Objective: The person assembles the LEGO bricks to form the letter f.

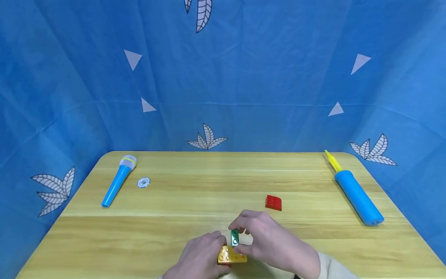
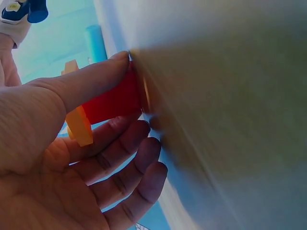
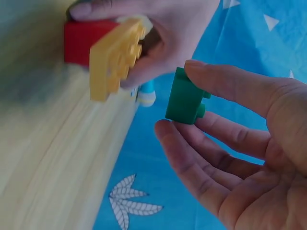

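Near the front edge of the table, my left hand (image 1: 203, 255) grips a red block (image 2: 112, 100) between thumb and fingers, low at the table. A flat yellow block (image 1: 228, 255) with studs on top sits across the red one and sticks out to the right. My right hand (image 1: 261, 236) pinches a small green block (image 3: 184, 98) by thumb and fingertips. In the right wrist view the green block is apart from the yellow plate (image 3: 112, 62), its studs turned the same way. Farther back on the table lies another red block (image 1: 273, 202), touched by neither hand.
A blue toy microphone (image 1: 117, 182) lies at the left of the wooden table (image 1: 195, 182), with a round white-and-blue chip (image 1: 143, 182) beside it. A blue hand pump with a yellow nozzle (image 1: 357, 197) lies at the right. A blue patterned cloth (image 1: 223, 77) hangs behind.
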Tool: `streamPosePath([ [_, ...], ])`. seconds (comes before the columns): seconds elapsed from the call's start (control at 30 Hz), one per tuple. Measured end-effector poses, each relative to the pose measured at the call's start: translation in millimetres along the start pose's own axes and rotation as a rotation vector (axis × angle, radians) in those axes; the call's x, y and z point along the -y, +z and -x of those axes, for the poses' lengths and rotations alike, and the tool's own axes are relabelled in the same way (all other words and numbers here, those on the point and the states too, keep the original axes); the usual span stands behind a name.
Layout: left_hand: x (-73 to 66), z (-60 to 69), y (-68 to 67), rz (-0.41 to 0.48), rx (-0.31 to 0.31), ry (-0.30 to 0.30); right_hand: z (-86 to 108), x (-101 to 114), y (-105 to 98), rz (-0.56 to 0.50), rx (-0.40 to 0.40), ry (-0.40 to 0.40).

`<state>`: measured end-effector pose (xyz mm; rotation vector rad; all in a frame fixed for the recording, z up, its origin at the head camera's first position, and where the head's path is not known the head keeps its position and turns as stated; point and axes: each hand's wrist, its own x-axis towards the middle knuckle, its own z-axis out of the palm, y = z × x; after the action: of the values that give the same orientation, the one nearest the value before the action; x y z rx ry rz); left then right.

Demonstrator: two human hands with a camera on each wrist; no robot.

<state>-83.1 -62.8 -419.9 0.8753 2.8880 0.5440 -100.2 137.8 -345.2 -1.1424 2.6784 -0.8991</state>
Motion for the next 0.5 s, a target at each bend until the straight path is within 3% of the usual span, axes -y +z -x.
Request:
streamPosePath([
  [0.27, 0.3, -1.2, -0.2, 0.011, 0.028, -0.012, 0.4, 1, 15, -0.006, 0.042, -0.022],
  [0.5, -0.7, -0.6, -0.5, 0.024, 0.049, -0.035, -1.4, 0, 21, -0.041, 0.113, 0.008],
])
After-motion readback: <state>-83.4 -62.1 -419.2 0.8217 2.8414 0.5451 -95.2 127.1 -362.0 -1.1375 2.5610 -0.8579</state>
